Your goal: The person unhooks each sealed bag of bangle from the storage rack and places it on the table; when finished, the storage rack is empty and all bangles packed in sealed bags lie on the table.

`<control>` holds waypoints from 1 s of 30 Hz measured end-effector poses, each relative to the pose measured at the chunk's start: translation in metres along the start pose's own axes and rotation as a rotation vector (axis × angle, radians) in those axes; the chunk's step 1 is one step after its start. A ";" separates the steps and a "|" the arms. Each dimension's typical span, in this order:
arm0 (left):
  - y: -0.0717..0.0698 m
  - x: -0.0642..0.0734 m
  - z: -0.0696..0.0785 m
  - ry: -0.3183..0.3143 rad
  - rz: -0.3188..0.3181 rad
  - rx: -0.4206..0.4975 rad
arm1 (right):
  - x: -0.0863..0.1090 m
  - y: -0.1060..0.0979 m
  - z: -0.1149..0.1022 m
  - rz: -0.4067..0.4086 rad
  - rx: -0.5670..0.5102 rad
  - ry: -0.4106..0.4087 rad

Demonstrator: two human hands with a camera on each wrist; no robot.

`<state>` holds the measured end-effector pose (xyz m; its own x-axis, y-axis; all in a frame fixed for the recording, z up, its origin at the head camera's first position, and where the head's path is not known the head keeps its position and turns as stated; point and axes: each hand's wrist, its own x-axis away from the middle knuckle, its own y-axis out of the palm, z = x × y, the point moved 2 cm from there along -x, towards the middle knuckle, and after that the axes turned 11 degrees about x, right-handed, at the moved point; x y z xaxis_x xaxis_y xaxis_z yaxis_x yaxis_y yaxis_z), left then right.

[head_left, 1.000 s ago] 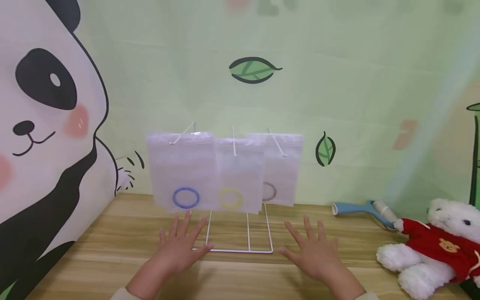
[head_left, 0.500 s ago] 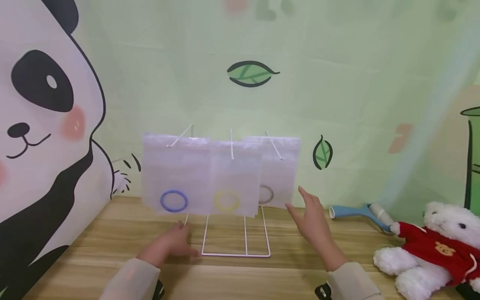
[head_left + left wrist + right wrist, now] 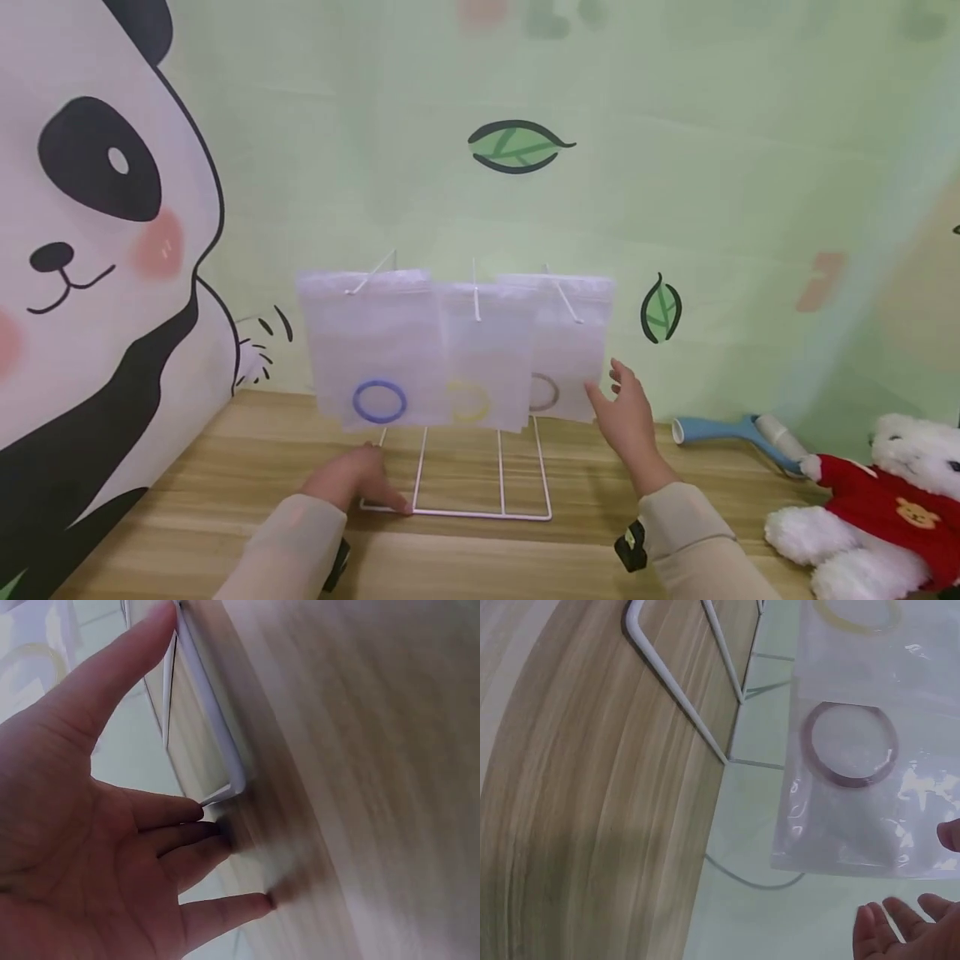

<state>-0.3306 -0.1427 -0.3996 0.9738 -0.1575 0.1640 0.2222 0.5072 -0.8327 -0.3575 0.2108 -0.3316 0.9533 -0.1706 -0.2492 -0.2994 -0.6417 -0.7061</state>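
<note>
A white wire rack (image 3: 480, 515) stands on the table, with three clear plastic zip bags hanging from its hooks. The left bag (image 3: 375, 342) holds a blue ring (image 3: 356, 402), the middle bag (image 3: 491, 346) a yellow ring (image 3: 468, 419), the right bag (image 3: 573, 342) a brown ring (image 3: 556, 392). My left hand (image 3: 352, 477) rests at the rack's front left corner, thumb on the front bar, fingers spread and almost straight onto the tabletop. Beside the right bag's lower edge, my right hand (image 3: 626, 412) hovers with thumb and fingers apart, the bag edge near the gap.
A blue-handled roller (image 3: 720, 430) lies on the table (image 3: 600, 542) at right. Next to it sits a white plush bear (image 3: 900, 500) in a red sweater. Behind is a green cloth backdrop (image 3: 750, 167) with a printed panda and leaves.
Both hands were spread flat in front of the rack. The left hand moved onto the rack's front left corner. The right hand turned and rose beside the right bag.
</note>
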 end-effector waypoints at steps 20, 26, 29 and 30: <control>-0.006 -0.002 0.013 -0.167 -0.073 -0.046 | 0.008 0.005 0.000 0.134 0.034 -0.040; -0.006 -0.003 0.011 -0.161 -0.088 -0.030 | 0.022 0.001 -0.002 0.132 0.017 -0.063; -0.007 -0.002 0.010 -0.160 -0.085 -0.026 | 0.032 -0.003 -0.002 0.130 0.021 -0.071; -0.008 -0.002 0.010 -0.159 -0.084 -0.028 | 0.035 -0.004 -0.003 0.130 0.022 -0.073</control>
<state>-0.3334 -0.1379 -0.3883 0.9476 -0.0613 0.3135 0.3041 0.4738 -0.8265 -0.3226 0.2054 -0.3356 0.9015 -0.1959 -0.3859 -0.4213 -0.6013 -0.6789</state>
